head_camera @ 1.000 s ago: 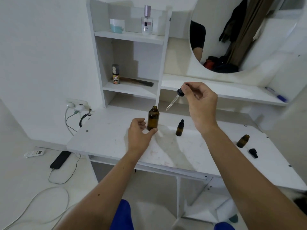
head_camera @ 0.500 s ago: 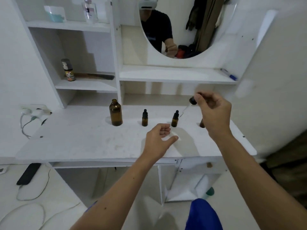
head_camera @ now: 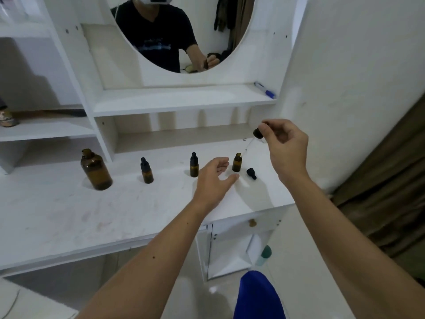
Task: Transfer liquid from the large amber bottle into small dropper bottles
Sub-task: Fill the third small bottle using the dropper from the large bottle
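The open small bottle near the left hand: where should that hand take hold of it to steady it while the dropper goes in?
Probably low on the round body of the open dropper bottle, thumb and fingers closing from its left and front. It stands upright; the dropper pinched by the right hand slants in from the upper right toward its mouth, so the neck should stay free. The left hand hovers open beside it.

A white desk (head_camera: 69,217) carried the bottles. On it stood a large amber bottle (head_camera: 96,169), three small dropper bottles (head_camera: 146,170) and a loose black cap (head_camera: 251,173).
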